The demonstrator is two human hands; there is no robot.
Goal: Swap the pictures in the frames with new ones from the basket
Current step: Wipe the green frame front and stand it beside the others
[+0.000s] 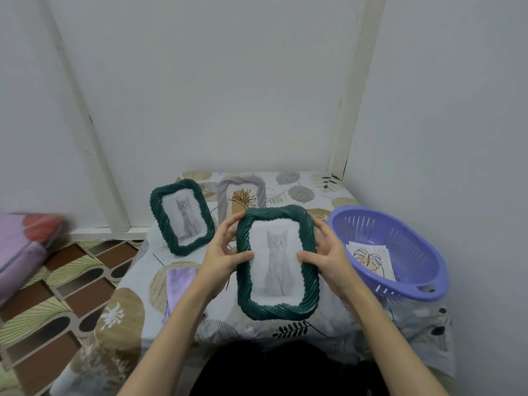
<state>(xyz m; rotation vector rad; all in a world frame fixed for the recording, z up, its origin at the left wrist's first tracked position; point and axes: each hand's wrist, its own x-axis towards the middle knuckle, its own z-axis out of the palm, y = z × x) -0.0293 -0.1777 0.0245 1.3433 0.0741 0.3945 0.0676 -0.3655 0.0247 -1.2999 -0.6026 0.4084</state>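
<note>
Above the near middle of the table (337, 318), I am holding a green frame (277, 262) with a cat picture (276, 260) facing me. My left hand (225, 252) is grasping its left edge and my right hand (328, 252) its right edge, thumbs pressing on the front. Risk, as I judge it: the frame is tilting clear of the table, so loosening either grasp to reach the back could be letting it drop or twist. New pictures (370, 260) are lying in the purple basket (414, 252) at right. A second green frame (183, 217) and a grey frame (241, 195) are standing far left. A leaf-print cloth is covering the table, which is sitting in a corner of pale walls, with patterned flooring at left.
</note>
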